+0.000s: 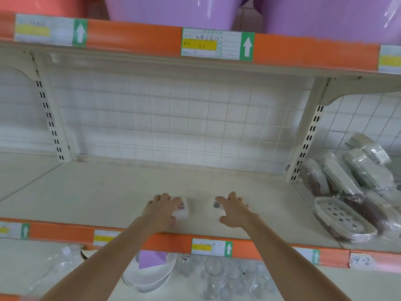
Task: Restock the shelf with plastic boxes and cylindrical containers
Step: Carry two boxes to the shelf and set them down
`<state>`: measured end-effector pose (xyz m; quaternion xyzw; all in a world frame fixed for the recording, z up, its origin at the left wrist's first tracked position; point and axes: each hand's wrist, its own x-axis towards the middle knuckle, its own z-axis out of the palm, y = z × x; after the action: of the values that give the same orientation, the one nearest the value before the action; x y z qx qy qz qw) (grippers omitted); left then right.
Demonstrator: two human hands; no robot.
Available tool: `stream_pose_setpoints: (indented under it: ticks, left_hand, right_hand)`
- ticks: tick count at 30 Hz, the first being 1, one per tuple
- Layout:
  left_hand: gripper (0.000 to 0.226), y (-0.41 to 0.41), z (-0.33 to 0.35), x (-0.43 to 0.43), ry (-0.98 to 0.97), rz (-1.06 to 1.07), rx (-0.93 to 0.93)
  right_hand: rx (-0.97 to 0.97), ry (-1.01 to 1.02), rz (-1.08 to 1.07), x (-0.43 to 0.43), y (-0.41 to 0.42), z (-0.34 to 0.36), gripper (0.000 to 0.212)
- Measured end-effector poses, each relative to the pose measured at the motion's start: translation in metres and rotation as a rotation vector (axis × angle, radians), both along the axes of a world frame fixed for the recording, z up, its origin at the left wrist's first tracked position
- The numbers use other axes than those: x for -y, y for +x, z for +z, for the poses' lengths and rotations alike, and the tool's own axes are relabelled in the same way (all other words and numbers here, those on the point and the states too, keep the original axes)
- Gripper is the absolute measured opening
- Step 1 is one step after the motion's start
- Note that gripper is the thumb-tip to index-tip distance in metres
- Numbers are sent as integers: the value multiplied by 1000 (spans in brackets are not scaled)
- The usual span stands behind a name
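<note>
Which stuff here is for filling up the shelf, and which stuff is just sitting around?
For the job: left white box, held by the left hand; right white box, held by the right hand; the shelf.
Just sitting around: wrapped soap dishes; purple tubs; white plates; clear glasses.

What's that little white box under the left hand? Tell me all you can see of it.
The box is small, white and squarish, plastic by its look, with a red and dark label on top. It sits flat on the shelf near the front edge. The left hand covers its left half, fingers over the top and thumb at its near side. A second box lies to its right, apart.
</note>
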<state>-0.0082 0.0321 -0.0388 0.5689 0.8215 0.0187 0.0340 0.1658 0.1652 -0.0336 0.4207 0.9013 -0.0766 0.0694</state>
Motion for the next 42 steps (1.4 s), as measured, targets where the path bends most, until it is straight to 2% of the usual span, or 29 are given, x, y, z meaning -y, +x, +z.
stream_pose_setpoints:
  ticks: [8, 13, 16, 27, 39, 42]
  left_hand:
    - [52, -5, 14, 31, 199, 124, 10]
    - [53, -16, 14, 86, 256, 281, 26]
    - [54, -19, 7, 130, 286, 372, 33]
    - [59, -18, -33, 332, 267, 704, 43]
    - [53, 88, -99, 656, 127, 1157, 199]
    - [49, 118, -105, 721, 134, 1272, 205]
  right_hand:
    - [-275, -14, 70, 34, -28, 2, 50]
    - [-363, -29, 223, 73, -57, 4, 53]
    - [-348, -55, 293, 106, -76, 2, 61]
    - [-227, -52, 660, 277, -137, -29, 61]
    - [14, -212, 1084, 598, -121, -106, 65]
    - [47, -182, 1217, 669, -113, -117, 59]
